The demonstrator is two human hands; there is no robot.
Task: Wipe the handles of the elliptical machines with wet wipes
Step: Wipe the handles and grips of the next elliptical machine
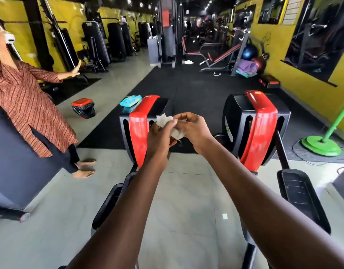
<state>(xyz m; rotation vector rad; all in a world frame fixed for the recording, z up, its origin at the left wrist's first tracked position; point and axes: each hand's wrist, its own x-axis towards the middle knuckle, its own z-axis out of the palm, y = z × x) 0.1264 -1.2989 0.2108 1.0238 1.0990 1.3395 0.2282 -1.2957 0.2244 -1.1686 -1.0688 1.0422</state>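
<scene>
Both hands pinch one crumpled white wet wipe (170, 126) between them, mid-air, in front of me: left hand (159, 135) has fingers curled round its upper left part, right hand (192, 126) has fingertips closed on the lower right part. Wipe is bunched, a corner sticking up above the left thumb

I see 2 elliptical machines below/ahead. Left elliptical (142, 121), red strip on black housing, sits right behind the hands; right elliptical (258, 123) is well apart to the right, same colours. Their foot pedals run back toward me on either side of my arms. Can't see the handles from here

Blue wipes pack (130, 100) lies on top of the left machine's housing, just beside the red strip. Small bin (83, 108) w/ red lid and black liner stands on the floor left of that. Another person in a patterned brown tunic (25, 101) stands far left, barefoot, arm stretched out. Green floor stand (322, 144) at far right
</scene>
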